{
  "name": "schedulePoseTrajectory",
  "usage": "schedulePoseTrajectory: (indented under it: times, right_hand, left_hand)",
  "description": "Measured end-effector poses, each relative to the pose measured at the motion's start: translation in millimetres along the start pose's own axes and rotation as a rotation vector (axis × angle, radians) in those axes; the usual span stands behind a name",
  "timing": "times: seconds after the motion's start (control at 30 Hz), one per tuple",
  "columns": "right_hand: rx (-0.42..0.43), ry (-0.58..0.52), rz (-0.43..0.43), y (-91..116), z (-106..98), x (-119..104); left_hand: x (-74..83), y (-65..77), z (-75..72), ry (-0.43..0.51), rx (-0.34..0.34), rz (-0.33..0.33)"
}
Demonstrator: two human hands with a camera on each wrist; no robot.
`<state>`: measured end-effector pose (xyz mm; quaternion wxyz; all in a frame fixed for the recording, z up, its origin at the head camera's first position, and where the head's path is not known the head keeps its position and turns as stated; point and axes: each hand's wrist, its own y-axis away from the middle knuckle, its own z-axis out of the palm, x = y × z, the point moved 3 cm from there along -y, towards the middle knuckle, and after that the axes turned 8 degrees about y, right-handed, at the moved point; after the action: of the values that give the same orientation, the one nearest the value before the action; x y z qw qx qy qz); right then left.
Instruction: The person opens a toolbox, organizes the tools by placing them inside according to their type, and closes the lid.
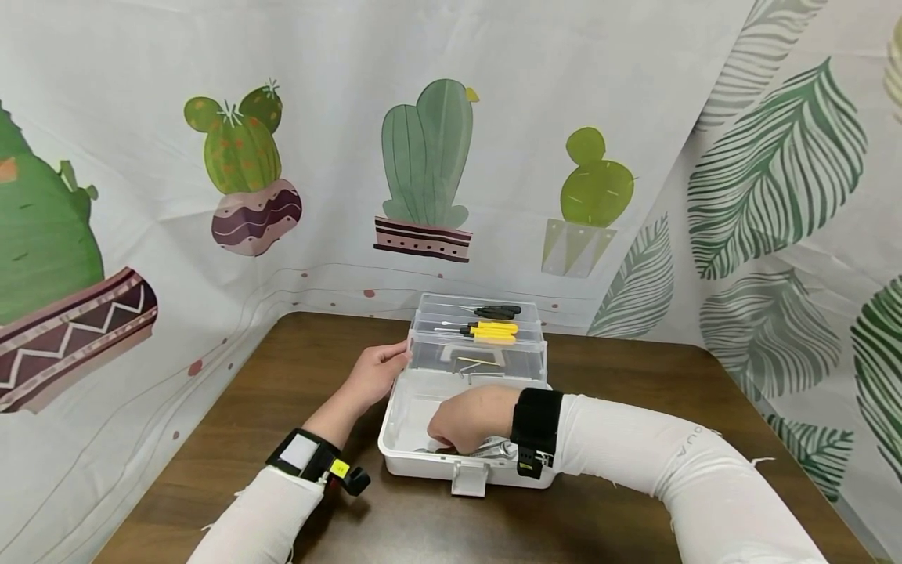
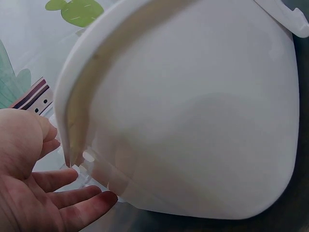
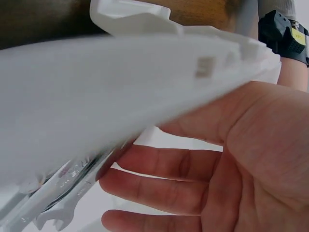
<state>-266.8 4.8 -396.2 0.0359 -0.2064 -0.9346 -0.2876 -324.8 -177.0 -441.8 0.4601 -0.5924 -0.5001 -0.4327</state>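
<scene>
A white toolbox (image 1: 428,464) stands open on the table, its clear tiered trays (image 1: 423,321) folded out behind. My left hand (image 1: 377,372) touches the rear left corner of the box by the clear tray, its fingers (image 2: 87,208) loosely extended against it. My right hand (image 1: 468,419) reaches down inside the box near the front wall. It pinches a silver open-end wrench (image 3: 72,203) at one end; the box rim hides the thumb tip. More silver wrenches (image 1: 496,449) lie beside it in the bottom.
Yellow-handled screwdrivers (image 1: 496,329) and black-handled ones (image 1: 500,312) lie in the trays. Hex keys (image 1: 479,363) sit in the lowest tray. The box's latch (image 1: 469,479) hangs at the front, above the brown table (image 1: 599,517). A patterned cloth (image 1: 507,157) hangs behind.
</scene>
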Motion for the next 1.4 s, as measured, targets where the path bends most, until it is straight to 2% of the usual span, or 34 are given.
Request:
schedulePoseTrajectory:
  times: [0.27, 0.57, 0.8, 1.03, 1.2, 1.4]
  right_hand:
    - [0.000, -0.063, 0.012, 5.8, -5.3, 0.6]
    - [0.080, -0.195, -0.002, 30.0, -12.6, 11.7]
    - [0.257, -0.360, -0.058, 59.0, -17.8, 34.4]
    - [0.480, -0.586, -0.033, 102.2, -15.4, 73.9]
    - [0.667, -0.759, 0.033, 124.1, 7.7, 111.4]
    - [0.792, -1.047, 0.216, 129.8, 52.8, 149.6]
  left_hand:
    - [1.7, 0.3, 2.2, -0.006, -0.002, -0.018]
    - [0.4, -0.4, 2.7, 0.005, -0.016, -0.028]
    - [-1.7, -2.1, 4.0, -0.011, -0.015, -0.056]
    - [-0.6, -4.8, 2.3, 0.038, -0.051, -0.092]
    - [6.3, -1.7, -3.4, 0.060, -0.069, -0.117]
    - [4.4, 6.7, -15.0, 0.044, -0.080, -0.148]
